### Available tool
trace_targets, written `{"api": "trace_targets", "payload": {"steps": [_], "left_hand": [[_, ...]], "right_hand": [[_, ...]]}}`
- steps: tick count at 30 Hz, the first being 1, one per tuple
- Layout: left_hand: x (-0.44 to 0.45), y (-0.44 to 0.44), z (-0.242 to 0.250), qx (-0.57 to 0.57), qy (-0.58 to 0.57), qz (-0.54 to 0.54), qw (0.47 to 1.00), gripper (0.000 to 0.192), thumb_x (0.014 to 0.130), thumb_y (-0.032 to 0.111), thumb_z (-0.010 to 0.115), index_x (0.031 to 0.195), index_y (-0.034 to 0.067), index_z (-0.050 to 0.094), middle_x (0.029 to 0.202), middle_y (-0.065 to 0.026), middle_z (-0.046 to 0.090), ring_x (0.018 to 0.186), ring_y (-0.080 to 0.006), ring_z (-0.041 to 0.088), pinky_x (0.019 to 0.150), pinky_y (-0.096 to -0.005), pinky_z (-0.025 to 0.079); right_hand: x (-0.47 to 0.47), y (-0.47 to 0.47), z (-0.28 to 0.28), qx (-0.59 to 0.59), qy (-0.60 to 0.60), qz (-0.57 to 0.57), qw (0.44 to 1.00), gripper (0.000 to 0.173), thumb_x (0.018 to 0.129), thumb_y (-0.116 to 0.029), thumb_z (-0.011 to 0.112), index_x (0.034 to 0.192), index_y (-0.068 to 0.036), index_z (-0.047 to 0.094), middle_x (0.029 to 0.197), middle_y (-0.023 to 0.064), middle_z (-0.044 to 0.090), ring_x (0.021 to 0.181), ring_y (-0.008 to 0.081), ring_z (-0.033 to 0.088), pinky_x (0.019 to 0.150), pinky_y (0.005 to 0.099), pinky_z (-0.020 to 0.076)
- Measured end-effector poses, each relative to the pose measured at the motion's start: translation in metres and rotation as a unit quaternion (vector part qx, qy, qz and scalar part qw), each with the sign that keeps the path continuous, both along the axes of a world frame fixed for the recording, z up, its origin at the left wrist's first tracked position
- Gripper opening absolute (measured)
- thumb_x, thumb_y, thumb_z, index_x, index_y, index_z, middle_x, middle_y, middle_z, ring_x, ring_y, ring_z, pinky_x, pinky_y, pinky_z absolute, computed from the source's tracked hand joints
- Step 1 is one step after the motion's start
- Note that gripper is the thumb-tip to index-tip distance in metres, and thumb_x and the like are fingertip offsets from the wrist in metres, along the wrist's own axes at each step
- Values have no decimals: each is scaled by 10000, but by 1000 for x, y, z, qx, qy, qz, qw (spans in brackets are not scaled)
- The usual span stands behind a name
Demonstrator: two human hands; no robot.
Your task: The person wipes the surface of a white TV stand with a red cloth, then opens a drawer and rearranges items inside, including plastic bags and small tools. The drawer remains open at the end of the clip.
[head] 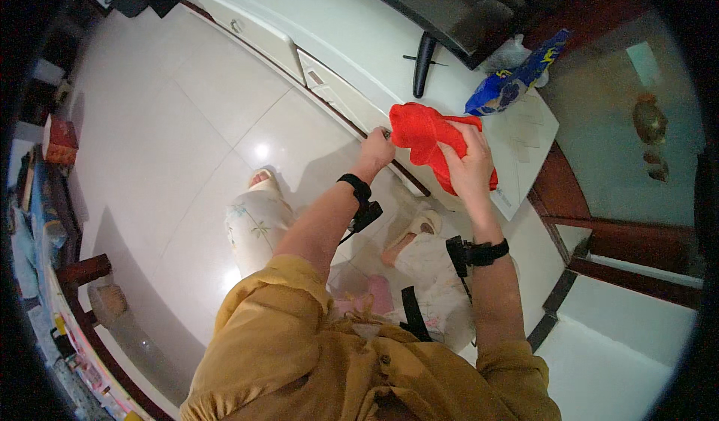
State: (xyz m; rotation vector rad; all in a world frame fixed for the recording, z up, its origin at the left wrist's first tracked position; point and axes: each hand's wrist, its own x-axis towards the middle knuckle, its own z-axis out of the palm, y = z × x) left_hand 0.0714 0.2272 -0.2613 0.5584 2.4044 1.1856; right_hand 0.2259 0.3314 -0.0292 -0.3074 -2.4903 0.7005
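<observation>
In my right hand (473, 160) is a bunched red cloth (424, 134), pinched between thumb and fingers above the end of the white TV cabinet. My left hand (376, 150) is closed at a small metal knob (386, 133) on the cabinet front (359, 109), just left of the cloth. Its fingertips partly hide the knob. The cloth hangs over the cabinet's top edge and covers part of the front below. Black straps with small devices circle both wrists.
On the white cabinet top (348, 44) stands a television (438, 5) on a black foot (424, 64). Beside it lies a blue plastic package (514, 78). A glass-fronted wooden cabinet (567, 185) rises at right. A red box (60, 140) sits at far left, over the tiled floor (168, 123).
</observation>
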Motion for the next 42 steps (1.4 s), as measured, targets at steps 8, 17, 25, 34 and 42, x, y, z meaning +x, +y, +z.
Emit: {"api": "trace_targets", "payload": {"steps": [8,17,25,34,42], "left_hand": [[12,-22,32,-42,60,-9,997,283,974,317,522,1025,71,652,1025,-193,691,982,-454,630,878,-558,500],[18,-41,28,-72,70,-35,994,315,972,348,520,1016,63,647,1036,-203,689,986,-427,641,851,-544,505],[35,-91,36,-120,65,-72,988,321,964,344,538,1089,80,669,1036,-213,699,984,-425,653,853,-525,515],[52,-133,45,-183,8,-83,980,368,965,375,546,1126,75,685,1095,-193,701,1029,-409,649,899,-513,506],[59,-164,44,-235,16,-116,965,383,987,391,522,1136,80,690,1105,-181,703,1031,-406,648,863,-522,514]], "right_hand": [[-13,4,6,-44,-3,0,999,309,832,-155,743,1127,-98,669,1058,95,676,1002,319,624,877,416,484],[-14,6,6,-44,18,24,999,325,834,-155,745,1143,-94,670,1076,100,691,1014,318,627,883,403,490],[-1,1,-1,79,-39,8,996,439,848,-236,735,1271,-158,643,1275,61,630,1196,296,545,1024,451,389],[9,7,-9,115,-62,46,990,518,881,-289,703,1376,-198,583,1466,71,512,1328,304,453,1129,485,291],[36,20,-14,164,-115,42,979,679,878,-288,720,1502,-266,450,1580,70,377,1448,303,330,1183,563,216]]}}
